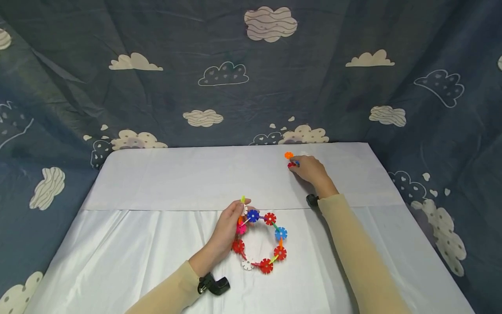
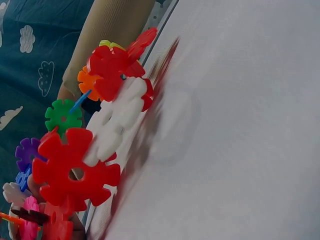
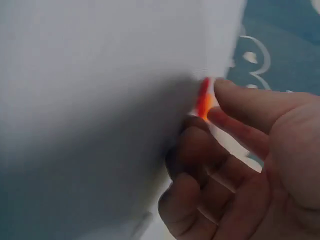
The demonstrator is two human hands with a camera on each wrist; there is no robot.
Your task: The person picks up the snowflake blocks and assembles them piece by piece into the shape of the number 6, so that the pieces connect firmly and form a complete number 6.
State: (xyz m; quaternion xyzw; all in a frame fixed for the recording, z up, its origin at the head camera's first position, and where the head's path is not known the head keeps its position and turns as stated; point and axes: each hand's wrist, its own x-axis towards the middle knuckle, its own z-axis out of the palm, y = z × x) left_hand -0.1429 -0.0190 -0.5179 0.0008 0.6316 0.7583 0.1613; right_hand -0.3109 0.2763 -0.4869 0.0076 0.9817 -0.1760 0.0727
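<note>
Ring (image 1: 280,253): one, of notched plastic discs slotted together, some facing the viewer, others edge-on as links. Location: above the near half of the table (image 1: 157,244), gripped at its upper left by the left hand (image 1: 226,224). Colours facing the viewer include dark blue, light blue, red, white and pink. Visible part unbroken; the stretch behind the fingers is partly hidden, so a complete join can only be judged likely.

Yellow disc (image 1: 243,199): one, seen edge-on at the left fingertips, outside the loop. Whether it is slotted in or merely held cannot be told.

Right hand (image 1: 311,171): well apart from the left, reaching to the far side of the table, fingers bent down over small pieces. Whether it has pinched one cannot be told; the right wrist view is blurred there.

Orange disc (image 1: 288,155): one, near the far edge, just beyond the right fingertips; not joined to the ring.

Red disc (image 1: 291,165): one, at the right fingertips, away from the ring.

Blue piece (image 1: 297,163): one, partly covered by the right fingers; outline unclear.

Progress, as judged: the main loop looks assembled, with an addition perhaps begun at its upper left. Outstanding: the few pieces at the far side, apparently meant for joining on. Full count uncertain, since the right hand may cover others.
</note>
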